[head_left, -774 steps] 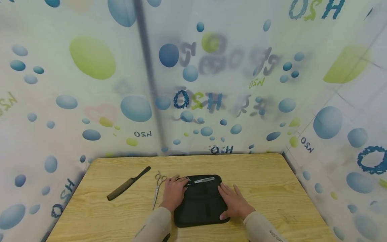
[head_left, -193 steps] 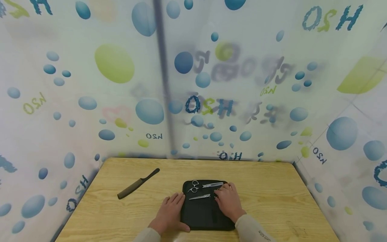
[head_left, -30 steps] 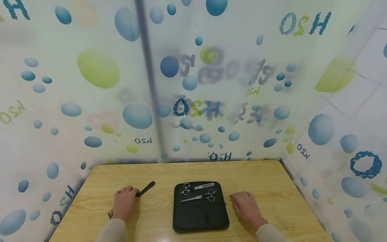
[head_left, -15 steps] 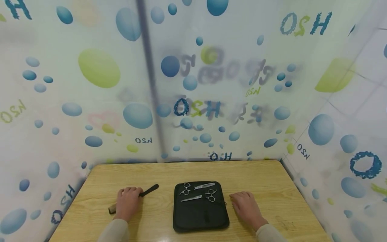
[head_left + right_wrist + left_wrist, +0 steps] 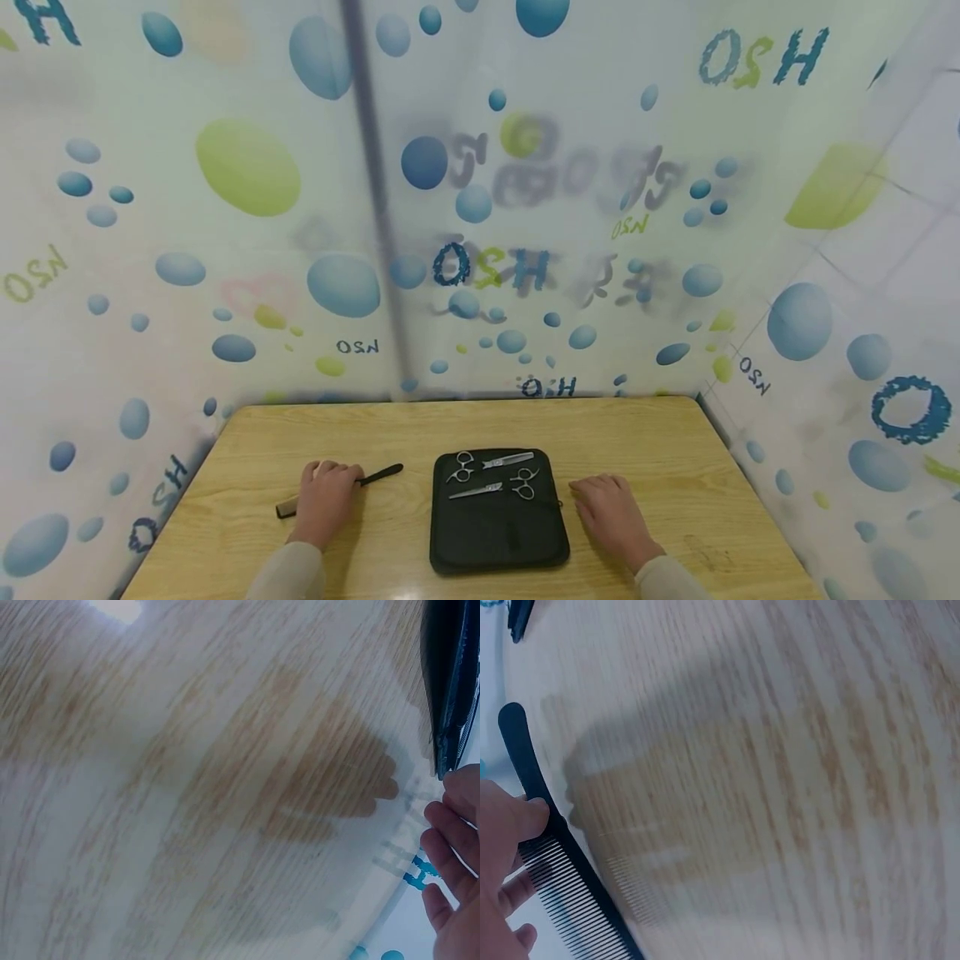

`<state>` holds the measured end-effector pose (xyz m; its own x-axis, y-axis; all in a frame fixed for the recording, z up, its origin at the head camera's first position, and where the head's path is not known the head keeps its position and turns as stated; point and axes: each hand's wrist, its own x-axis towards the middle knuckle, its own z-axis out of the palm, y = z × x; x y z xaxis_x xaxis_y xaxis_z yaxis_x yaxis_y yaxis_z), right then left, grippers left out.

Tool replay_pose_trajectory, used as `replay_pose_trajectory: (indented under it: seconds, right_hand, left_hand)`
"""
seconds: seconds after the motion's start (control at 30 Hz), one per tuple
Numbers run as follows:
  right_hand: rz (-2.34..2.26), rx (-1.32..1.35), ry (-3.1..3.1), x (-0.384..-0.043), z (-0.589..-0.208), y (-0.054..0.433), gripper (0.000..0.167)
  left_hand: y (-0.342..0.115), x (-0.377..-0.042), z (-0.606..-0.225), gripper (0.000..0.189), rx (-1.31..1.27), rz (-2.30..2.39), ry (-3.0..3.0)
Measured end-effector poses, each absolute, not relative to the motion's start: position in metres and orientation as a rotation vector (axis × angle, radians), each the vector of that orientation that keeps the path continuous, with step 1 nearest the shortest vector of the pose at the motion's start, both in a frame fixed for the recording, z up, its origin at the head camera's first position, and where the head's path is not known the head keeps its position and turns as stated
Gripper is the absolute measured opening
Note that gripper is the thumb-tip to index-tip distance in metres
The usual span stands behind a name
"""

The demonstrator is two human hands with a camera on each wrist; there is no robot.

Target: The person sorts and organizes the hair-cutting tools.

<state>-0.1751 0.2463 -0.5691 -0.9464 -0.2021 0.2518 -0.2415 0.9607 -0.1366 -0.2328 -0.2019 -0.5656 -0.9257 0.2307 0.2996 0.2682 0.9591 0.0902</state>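
My left hand (image 5: 326, 500) holds a dark comb (image 5: 386, 473) over the left part of the table, its handle pointing right and the toothed end sticking out on the left. In the left wrist view the thumb of the left hand (image 5: 499, 847) presses on the comb (image 5: 577, 885) where handle meets teeth. A black case (image 5: 498, 533) lies flat at the middle, bearing two silver scissors (image 5: 476, 492) that point opposite ways. Just right of it my right hand (image 5: 611, 512) rests with loosely bent fingers, holding nothing. In the right wrist view its fingertips are close to the case's edge (image 5: 450, 682).
The wooden table (image 5: 420, 425) has its back edge against a patterned curtain (image 5: 480, 250) with blue and green spots. More of this curtain (image 5: 870, 275) runs along the right side.
Earlier, one pair of scissors lay on the table; both are now on the case. The comb, formerly lying at left, is now in my left hand, shifting right and turning more level. Right hand still.
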Motion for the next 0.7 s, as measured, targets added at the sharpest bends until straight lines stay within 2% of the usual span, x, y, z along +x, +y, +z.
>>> replay_pose_trajectory:
  seconds: [0.7]
  right_hand:
    - [0.277,0.372,-2.834,-0.177,-0.568,0.238,0.022]
  left_hand:
    - [-0.148,-0.221,-0.532,0.01,-0.639,-0.241,-2.685]
